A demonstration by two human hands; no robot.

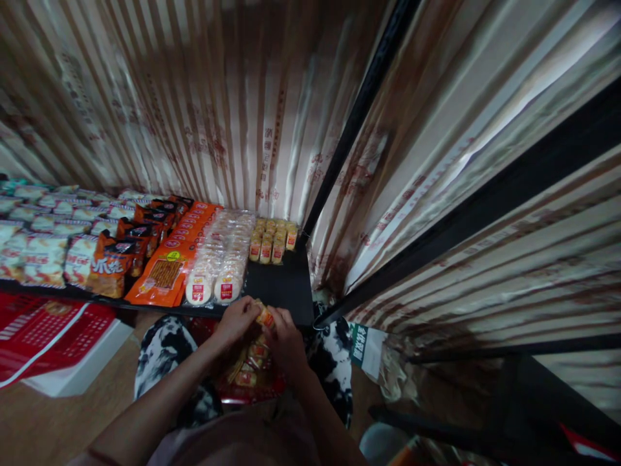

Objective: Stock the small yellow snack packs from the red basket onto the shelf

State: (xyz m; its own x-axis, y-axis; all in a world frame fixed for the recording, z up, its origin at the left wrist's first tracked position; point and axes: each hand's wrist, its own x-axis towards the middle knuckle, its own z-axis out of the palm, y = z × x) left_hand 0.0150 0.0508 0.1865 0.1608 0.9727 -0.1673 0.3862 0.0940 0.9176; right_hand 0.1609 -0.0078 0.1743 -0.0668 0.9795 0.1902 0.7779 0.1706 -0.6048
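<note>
While crouched at the black shelf (284,285), gripped one small yellow snack pack (264,316) between left hand (237,320) and right hand (286,340), seemingly mid-restock, careful placement beside the yellow row (272,239) likely required.

Both hands meet over a small yellow snack packet (264,316): left hand (236,320) and right hand (286,340) pinch it, seemingly, just before the black shelf (284,285) edge, near stacked yellow packets (272,241).

Both my bare forearms reach forward and converge low in front of me. My left hand (236,320) and right hand (286,340) sit close together, fingers curled inward, thumbs up, pinching between them.
</note>
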